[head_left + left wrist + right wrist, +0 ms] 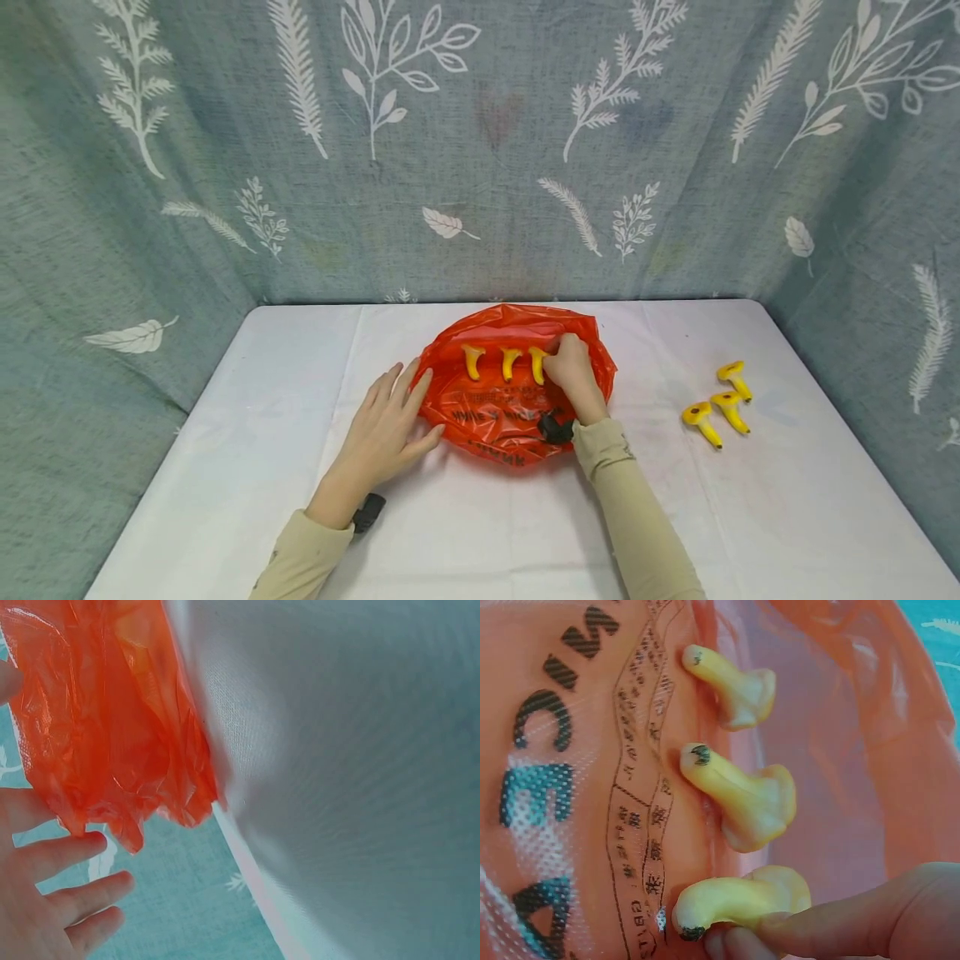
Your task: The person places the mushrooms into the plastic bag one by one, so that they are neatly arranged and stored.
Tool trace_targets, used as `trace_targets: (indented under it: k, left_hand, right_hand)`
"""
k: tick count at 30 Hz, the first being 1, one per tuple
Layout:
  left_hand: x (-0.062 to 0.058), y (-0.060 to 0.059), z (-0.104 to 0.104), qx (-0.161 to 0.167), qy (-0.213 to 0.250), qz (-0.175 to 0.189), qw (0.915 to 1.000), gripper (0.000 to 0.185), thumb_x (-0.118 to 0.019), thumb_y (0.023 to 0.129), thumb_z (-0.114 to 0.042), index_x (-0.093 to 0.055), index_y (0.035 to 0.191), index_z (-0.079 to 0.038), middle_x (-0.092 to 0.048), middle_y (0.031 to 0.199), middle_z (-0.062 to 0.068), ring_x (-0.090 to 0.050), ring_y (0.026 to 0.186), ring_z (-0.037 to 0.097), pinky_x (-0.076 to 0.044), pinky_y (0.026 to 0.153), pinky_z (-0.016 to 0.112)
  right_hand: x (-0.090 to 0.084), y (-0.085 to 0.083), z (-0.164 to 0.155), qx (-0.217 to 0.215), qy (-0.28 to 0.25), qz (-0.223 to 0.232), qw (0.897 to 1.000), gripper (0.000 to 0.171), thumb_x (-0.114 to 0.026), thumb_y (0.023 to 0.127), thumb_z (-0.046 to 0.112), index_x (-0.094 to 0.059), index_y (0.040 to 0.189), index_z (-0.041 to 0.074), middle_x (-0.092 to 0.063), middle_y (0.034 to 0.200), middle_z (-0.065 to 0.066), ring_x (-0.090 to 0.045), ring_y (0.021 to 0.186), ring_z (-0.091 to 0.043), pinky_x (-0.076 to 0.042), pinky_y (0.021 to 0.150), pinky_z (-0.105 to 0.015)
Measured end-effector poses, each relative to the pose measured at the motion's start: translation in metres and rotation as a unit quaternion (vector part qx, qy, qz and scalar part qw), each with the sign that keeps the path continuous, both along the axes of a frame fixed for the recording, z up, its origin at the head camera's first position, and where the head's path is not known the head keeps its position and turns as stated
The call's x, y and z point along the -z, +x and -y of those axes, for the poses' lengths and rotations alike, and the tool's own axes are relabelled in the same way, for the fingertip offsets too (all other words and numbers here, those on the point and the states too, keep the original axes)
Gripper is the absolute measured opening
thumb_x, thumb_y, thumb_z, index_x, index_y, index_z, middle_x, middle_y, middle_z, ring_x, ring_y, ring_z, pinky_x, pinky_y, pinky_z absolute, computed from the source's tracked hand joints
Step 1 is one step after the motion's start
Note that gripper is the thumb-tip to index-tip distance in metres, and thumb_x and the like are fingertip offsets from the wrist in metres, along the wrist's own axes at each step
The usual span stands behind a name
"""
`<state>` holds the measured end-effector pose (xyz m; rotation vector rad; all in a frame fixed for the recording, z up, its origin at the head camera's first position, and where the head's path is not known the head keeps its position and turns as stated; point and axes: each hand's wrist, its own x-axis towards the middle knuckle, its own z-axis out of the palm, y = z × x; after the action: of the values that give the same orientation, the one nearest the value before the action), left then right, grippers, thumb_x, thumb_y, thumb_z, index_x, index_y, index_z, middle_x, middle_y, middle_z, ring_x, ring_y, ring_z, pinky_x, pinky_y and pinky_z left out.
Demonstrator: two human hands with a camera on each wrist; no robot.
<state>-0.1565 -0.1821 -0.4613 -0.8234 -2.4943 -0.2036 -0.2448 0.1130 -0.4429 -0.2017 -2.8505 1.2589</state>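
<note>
Right hand (573,372) pinches the rightmost of three yellow mushrooms (742,900) inside the orange bag (495,417). Left hand (386,429), fingers spread, presses the bag's left edge.

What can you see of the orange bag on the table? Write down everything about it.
The orange bag is thin, crinkled, see-through plastic with dark print on its front. It lies flat in the middle of the white table, its mouth open toward the far side. Three yellow mushrooms lie in a row at the mouth. The left hand rests with straight fingers on the bag's left edge; the right hand pinches the rightmost mushroom over the bag.
</note>
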Motion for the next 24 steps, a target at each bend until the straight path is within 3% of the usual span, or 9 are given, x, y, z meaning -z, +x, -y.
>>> trace_targets:
  k: [2, 6, 13, 19, 24]
  left_hand:
    - [0.0004, 0.0001, -0.0003, -0.001, 0.000, 0.001, 1.0000, 0.075, -0.048, 0.089, -0.050, -0.049, 0.142, 0.003, -0.044, 0.147, 0.024, -0.043, 0.129, 0.050, -0.036, 0.106, 0.058]
    - [0.0014, -0.0010, 0.0000, 0.001, 0.002, -0.004, 1.0000, 0.075, -0.044, 0.090, -0.051, -0.049, 0.142, 0.003, -0.044, 0.147, 0.024, -0.044, 0.129, 0.050, -0.037, 0.105, 0.059]
    - [0.0016, -0.0011, -0.0004, 0.001, 0.005, -0.005, 1.0000, 0.076, -0.036, 0.094, -0.055, -0.050, 0.141, 0.003, -0.045, 0.146, 0.024, -0.044, 0.128, 0.050, -0.037, 0.104, 0.059]
    - [0.0008, -0.0005, -0.0001, 0.001, 0.003, -0.007, 1.0000, 0.078, -0.029, 0.096, -0.058, -0.050, 0.141, 0.003, -0.045, 0.146, 0.025, -0.044, 0.128, 0.050, -0.037, 0.104, 0.059]
    - [-0.0003, -0.0002, 0.0001, -0.001, -0.002, -0.008, 1.0000, 0.079, -0.028, 0.096, -0.058, -0.050, 0.141, 0.003, -0.044, 0.147, 0.024, -0.044, 0.129, 0.050, -0.037, 0.105, 0.058]
  right_hand:
    - [0.0005, 0.0002, -0.0004, 0.001, 0.002, 0.008, 1.000, 0.017, -0.061, 0.080, -0.003, -0.066, 0.094, -0.009, -0.067, 0.098, -0.023, -0.062, 0.088, -0.035, -0.056, 0.079, -0.044]
    - [0.0005, 0.0006, -0.0007, -0.002, 0.007, 0.014, 1.000, 0.020, -0.060, 0.079, -0.003, -0.064, 0.098, -0.009, -0.066, 0.101, -0.024, -0.061, 0.089, -0.036, -0.055, 0.080, -0.045]
    - [0.0016, 0.0012, 0.0013, -0.001, 0.023, -0.006, 1.000, 0.013, -0.057, 0.078, -0.004, -0.063, 0.090, -0.007, -0.061, 0.084, -0.019, -0.053, 0.073, -0.032, -0.049, 0.066, -0.039]
    - [0.0057, 0.0004, 0.0044, 0.006, 0.045, -0.011, 0.999, 0.017, -0.056, 0.081, -0.004, -0.066, 0.094, -0.006, -0.061, 0.084, -0.017, -0.052, 0.071, -0.030, -0.048, 0.065, -0.037]
    - [0.0065, 0.0010, 0.0073, 0.005, 0.064, -0.021, 0.998, 0.012, -0.055, 0.083, -0.004, -0.067, 0.087, -0.004, -0.057, 0.076, -0.015, -0.049, 0.064, -0.029, -0.043, 0.059, -0.036]
